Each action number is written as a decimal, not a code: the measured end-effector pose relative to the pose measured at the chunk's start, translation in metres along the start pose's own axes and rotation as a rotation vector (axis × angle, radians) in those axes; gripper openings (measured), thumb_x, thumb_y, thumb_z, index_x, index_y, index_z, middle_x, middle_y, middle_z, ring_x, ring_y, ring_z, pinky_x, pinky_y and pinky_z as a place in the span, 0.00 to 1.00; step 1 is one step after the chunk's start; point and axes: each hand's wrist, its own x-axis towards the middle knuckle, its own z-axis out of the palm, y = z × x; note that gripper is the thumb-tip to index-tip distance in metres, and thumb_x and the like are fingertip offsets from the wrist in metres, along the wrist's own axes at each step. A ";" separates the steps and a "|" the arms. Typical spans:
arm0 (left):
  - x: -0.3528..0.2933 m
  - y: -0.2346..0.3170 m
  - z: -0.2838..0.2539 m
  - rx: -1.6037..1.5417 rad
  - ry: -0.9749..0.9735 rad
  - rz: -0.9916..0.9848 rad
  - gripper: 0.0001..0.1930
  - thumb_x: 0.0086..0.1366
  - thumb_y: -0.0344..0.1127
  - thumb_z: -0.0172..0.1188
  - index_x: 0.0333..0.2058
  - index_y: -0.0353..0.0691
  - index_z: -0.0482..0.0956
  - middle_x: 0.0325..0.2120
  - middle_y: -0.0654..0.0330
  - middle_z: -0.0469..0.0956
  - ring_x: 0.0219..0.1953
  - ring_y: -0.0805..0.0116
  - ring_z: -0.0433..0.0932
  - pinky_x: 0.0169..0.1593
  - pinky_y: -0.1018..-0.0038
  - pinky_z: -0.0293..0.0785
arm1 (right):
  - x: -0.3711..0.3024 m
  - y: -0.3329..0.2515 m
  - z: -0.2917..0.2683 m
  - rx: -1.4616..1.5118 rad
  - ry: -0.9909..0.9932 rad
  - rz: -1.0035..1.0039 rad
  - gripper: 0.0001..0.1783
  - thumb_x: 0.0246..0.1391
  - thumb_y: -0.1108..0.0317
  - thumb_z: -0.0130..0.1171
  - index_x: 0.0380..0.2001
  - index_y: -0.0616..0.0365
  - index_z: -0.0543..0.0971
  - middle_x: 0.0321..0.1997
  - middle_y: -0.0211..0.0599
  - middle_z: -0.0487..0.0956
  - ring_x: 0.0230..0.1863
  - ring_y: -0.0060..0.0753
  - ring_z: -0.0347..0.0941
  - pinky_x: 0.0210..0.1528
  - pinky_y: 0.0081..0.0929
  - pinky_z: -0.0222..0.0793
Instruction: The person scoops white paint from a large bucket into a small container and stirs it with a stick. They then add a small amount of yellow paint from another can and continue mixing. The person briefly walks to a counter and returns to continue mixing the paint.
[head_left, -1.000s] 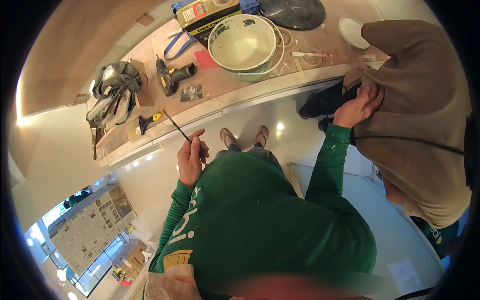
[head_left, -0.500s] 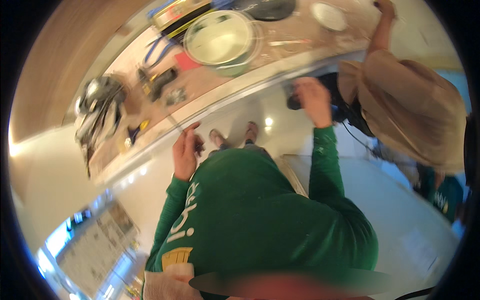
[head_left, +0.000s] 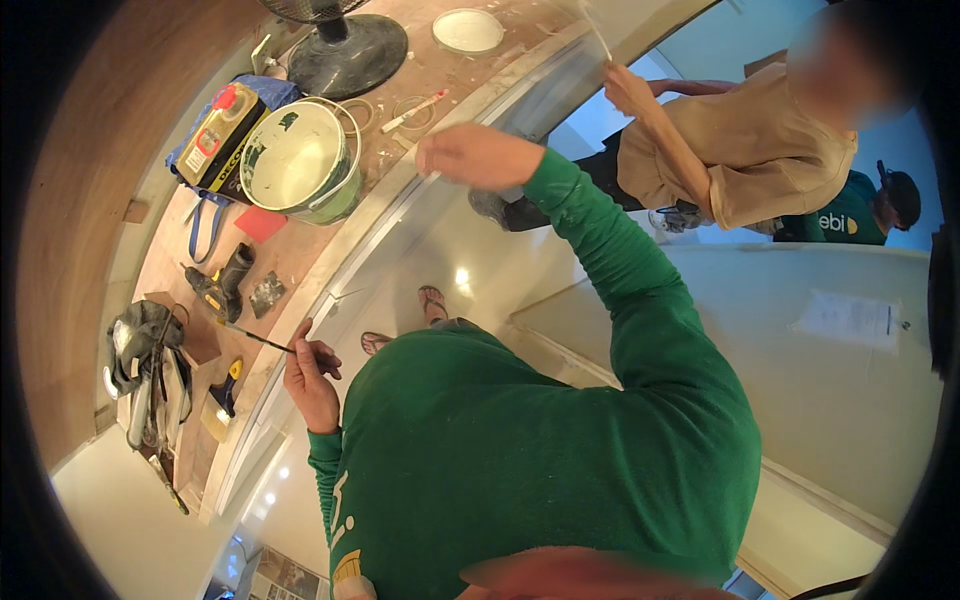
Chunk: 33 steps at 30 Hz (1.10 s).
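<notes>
My left hand [head_left: 313, 378] is closed on the rear end of a thin dark stick, seemingly a slim paintbrush [head_left: 262, 340], whose lighter tip points over the workbench [head_left: 318, 245]. Beyond that tip lies a yellow-and-black cordless drill [head_left: 222, 285]. My right hand [head_left: 480, 157] is held out above the bench's front edge, its fingers smeared by motion. I cannot make out anything in it. Close to it on the bench lie a white-and-red flat brush [head_left: 415, 110] and a paint bucket [head_left: 345, 188] with pale paint inside.
At the far end stand a black fan base [head_left: 350, 62] and a white lid [head_left: 468, 31]. A yellow-handled scraper [head_left: 228, 388] and a grey bag [head_left: 145, 345] lie at the left. A co-worker in a tan shirt [head_left: 740, 155] is on the right, and another person [head_left: 835, 212] behind.
My view has turned toward the right. My right hand has moved from beside the co-worker to the bench edge near the bucket. My left hand still holds the slim brush.
</notes>
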 end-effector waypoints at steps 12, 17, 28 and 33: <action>-0.009 0.003 -0.006 0.198 0.022 0.030 0.27 0.86 0.50 0.45 0.64 0.32 0.77 0.26 0.65 0.73 0.26 0.77 0.72 0.29 0.78 0.70 | 0.000 -0.027 0.030 0.281 -0.184 -0.117 0.19 0.78 0.53 0.53 0.48 0.58 0.81 0.22 0.20 0.66 0.20 0.15 0.57 0.23 0.21 0.55; -0.025 0.000 0.001 -0.060 0.054 -0.071 0.22 0.86 0.45 0.48 0.62 0.35 0.80 0.29 0.68 0.77 0.29 0.82 0.73 0.30 0.82 0.69 | -0.005 0.009 0.050 0.638 -0.344 0.156 0.18 0.78 0.54 0.52 0.41 0.55 0.81 0.21 0.23 0.69 0.20 0.18 0.62 0.23 0.25 0.60; -0.073 -0.001 -0.023 0.014 0.233 -0.180 0.22 0.86 0.45 0.48 0.62 0.35 0.80 0.27 0.69 0.76 0.27 0.82 0.72 0.28 0.82 0.69 | -0.058 0.104 0.300 -0.256 -0.606 0.011 0.21 0.66 0.48 0.63 0.47 0.55 0.85 0.38 0.50 0.88 0.43 0.59 0.85 0.49 0.51 0.79; -0.085 -0.004 -0.045 -0.037 0.187 -0.136 0.21 0.86 0.44 0.48 0.61 0.35 0.81 0.28 0.69 0.77 0.27 0.82 0.72 0.29 0.82 0.68 | -0.034 0.077 0.277 -0.241 -0.507 0.109 0.20 0.66 0.50 0.59 0.46 0.54 0.85 0.43 0.55 0.87 0.46 0.61 0.84 0.52 0.55 0.78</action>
